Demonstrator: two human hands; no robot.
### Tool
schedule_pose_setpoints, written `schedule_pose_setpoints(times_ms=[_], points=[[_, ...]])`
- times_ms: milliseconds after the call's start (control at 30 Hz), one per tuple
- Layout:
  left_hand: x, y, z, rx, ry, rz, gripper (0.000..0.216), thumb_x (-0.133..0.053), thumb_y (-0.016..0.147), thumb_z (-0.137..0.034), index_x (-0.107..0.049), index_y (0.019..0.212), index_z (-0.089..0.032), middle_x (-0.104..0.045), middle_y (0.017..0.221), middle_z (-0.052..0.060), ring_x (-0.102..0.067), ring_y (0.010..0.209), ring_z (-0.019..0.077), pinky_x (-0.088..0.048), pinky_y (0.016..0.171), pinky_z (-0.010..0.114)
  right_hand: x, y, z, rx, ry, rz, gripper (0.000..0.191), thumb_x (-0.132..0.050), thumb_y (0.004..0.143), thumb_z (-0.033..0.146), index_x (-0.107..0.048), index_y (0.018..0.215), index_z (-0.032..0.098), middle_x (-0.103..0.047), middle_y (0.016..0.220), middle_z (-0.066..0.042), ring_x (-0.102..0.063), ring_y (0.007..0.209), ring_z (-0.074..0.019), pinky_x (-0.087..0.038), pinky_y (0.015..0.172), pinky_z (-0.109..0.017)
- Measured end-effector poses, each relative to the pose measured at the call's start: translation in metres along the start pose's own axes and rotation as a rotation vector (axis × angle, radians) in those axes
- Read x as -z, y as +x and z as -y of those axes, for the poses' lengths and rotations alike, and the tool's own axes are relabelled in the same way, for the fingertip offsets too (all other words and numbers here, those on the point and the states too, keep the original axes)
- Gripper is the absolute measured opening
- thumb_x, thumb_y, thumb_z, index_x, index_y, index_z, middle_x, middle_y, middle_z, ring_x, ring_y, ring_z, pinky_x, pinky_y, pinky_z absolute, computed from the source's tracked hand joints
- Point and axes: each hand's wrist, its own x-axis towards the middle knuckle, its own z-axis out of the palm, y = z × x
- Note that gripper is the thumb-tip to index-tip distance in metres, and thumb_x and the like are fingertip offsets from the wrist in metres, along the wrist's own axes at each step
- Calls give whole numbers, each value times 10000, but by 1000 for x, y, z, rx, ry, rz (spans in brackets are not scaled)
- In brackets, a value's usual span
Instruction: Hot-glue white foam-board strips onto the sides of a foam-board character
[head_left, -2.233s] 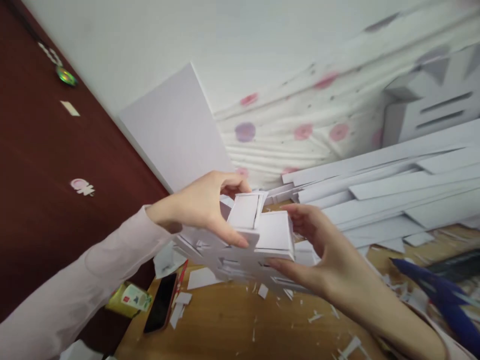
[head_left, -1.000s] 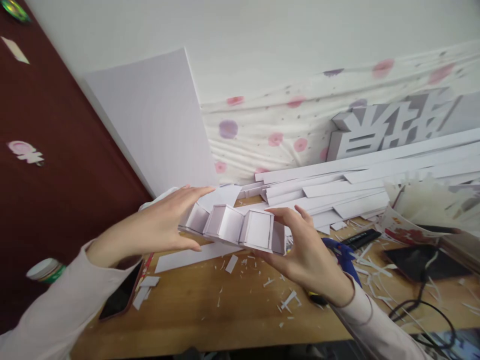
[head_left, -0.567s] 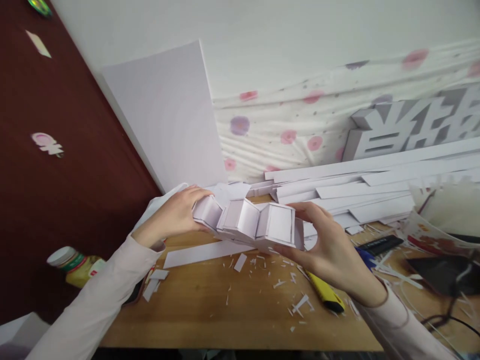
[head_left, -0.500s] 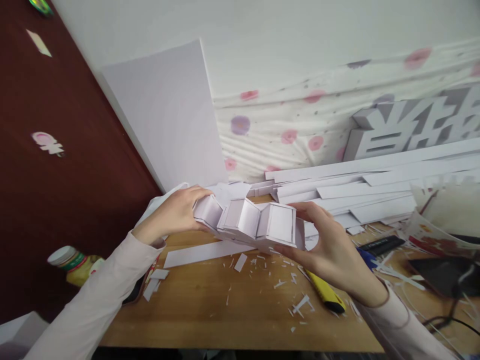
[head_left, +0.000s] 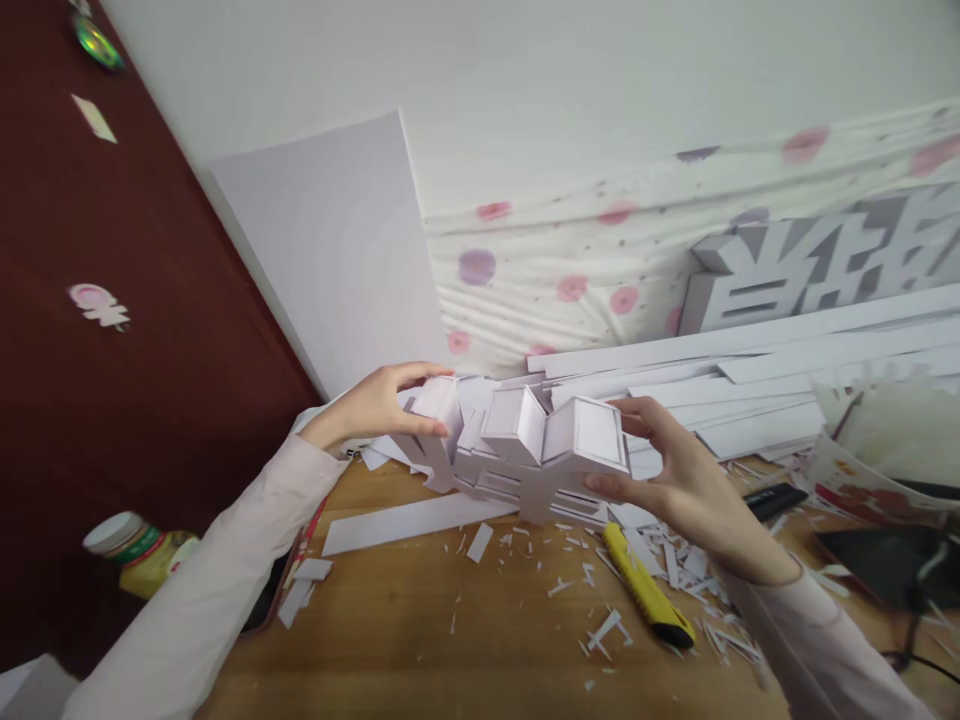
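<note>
A white foam-board 3D character [head_left: 534, 492], built from flat panels with boxy raised parts, is between my two hands over the wooden table. My left hand [head_left: 379, 408] grips its left end, thumb on the near side and fingers over the far side. At the right end my right hand [head_left: 686, 495] pinches a boxy corner between thumb and fingers. Just below it, a yellow utility knife [head_left: 646, 588] lies among white scraps. A long white strip [head_left: 412, 522] rests on the table under the left part of the character. The character's underside is hidden.
Stacked white foam-board strips [head_left: 757, 350] lie along the wall, with finished white characters [head_left: 795, 265] behind them. A large white sheet [head_left: 337, 240] leans at the left. A yellow jar [head_left: 146, 550] stands at far left; a dark tablet-like object [head_left: 877, 565] lies at right.
The white character has turned in my hands, so its slotted near side now shows and it sits lower. My left hand has shifted right. The camera view has tilted slightly.
</note>
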Motion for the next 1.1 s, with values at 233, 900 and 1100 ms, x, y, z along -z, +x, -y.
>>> schedule_pose_setpoints(times_ms=[233,900,1100], points=[[-32,24,-27,-34,178,-226,532,-383,957,-573,-633,1104,-127,-664,1178,167,-617,1103,302,-458,994,457,1,2,-10,-104,110,-54,587,-873,666,494,-592,1129,269,-707,1192,-70,-626,1183,-361,-498,975,-509],[1,37,-28,81,276,-216,565,-354,965,-493,-254,473,-235,-319,444,-10,-384,477,158,-281,582,346,-18,18,23,-329,573,-58,469,-849,693,469,-652,1041,224,-715,822,-8,-664,718,-189,-461,570,-262],[-20,16,-15,251,310,-257,534,-452,929,-580,-561,560,-209,-637,644,79,-627,742,273,-432,728,403,-51,11,1,-458,665,-104,450,-859,628,526,-584,768,199,-623,654,32,-568,551,-132,-397,513,-249]])
